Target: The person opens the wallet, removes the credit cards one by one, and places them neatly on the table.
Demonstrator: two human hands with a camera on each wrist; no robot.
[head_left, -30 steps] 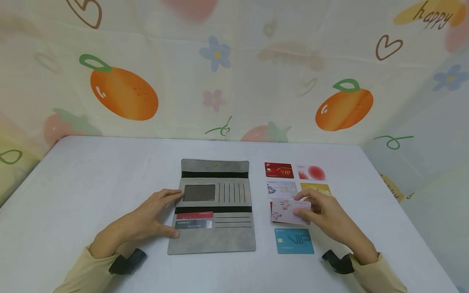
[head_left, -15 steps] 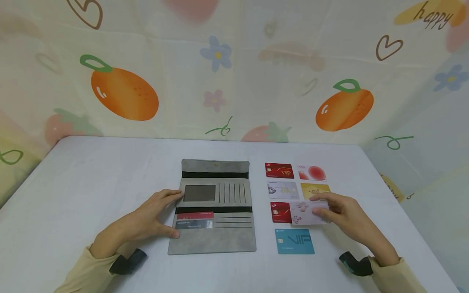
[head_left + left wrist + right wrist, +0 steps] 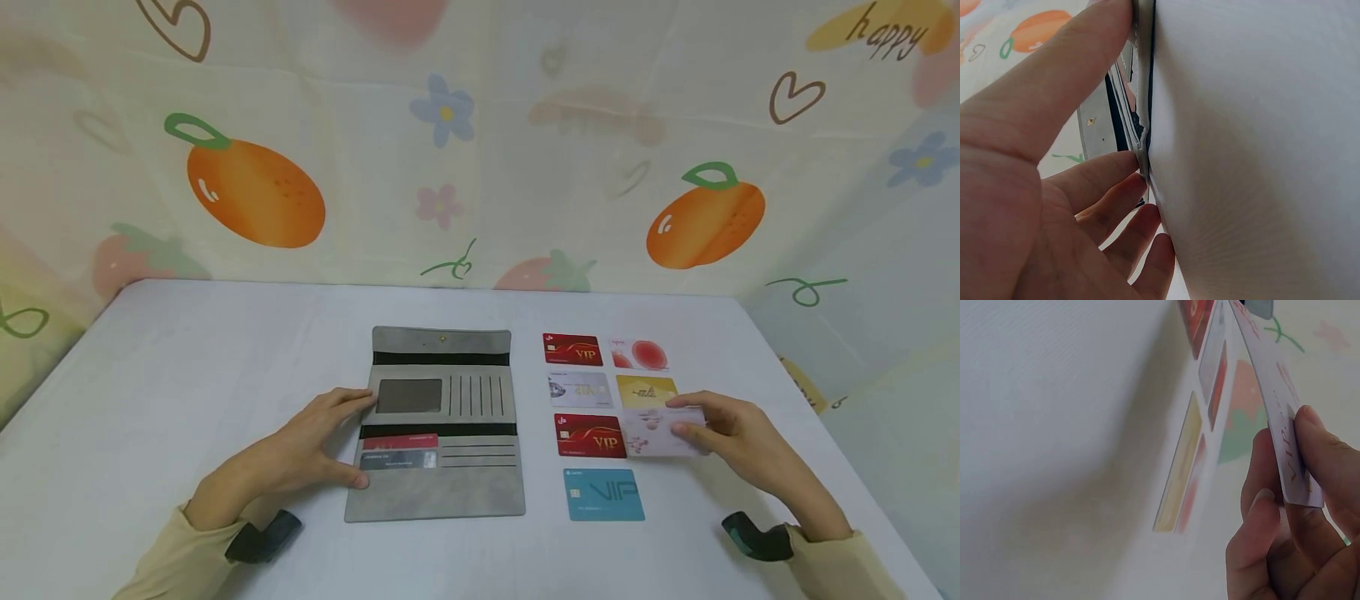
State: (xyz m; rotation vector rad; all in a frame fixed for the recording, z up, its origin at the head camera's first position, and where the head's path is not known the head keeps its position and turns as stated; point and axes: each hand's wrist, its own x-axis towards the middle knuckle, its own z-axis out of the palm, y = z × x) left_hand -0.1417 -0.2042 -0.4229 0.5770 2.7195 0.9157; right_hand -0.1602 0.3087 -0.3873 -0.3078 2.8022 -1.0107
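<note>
My right hand (image 3: 738, 433) pinches a pale pink floral card (image 3: 660, 433) between thumb and fingers; the right wrist view shows the card (image 3: 1279, 419) raised off the table with "VIP" lettering. It is just right of a red VIP card (image 3: 590, 435), below a gold card (image 3: 647, 390). An opened grey wallet (image 3: 435, 496) lies flat at centre, with a red card (image 3: 401, 442) and a dark grey card (image 3: 398, 460) in its lower left slots. At the wallet's left edge rests my left hand (image 3: 296, 446), fingers extended, thumb lower down; its wrist view shows fingertips (image 3: 1125, 161) against that edge.
Loose cards lie right of the wallet: another red VIP card (image 3: 572, 349), a white card with a red circle (image 3: 640, 354), a silver card (image 3: 580, 390) and a teal VIP card (image 3: 603, 495). A patterned cloth (image 3: 480, 167) hangs behind the white table (image 3: 225, 350).
My right hand has carried the floral card rightward, uncovering the red VIP card beneath. My left hand and the wallet have stayed put.
</note>
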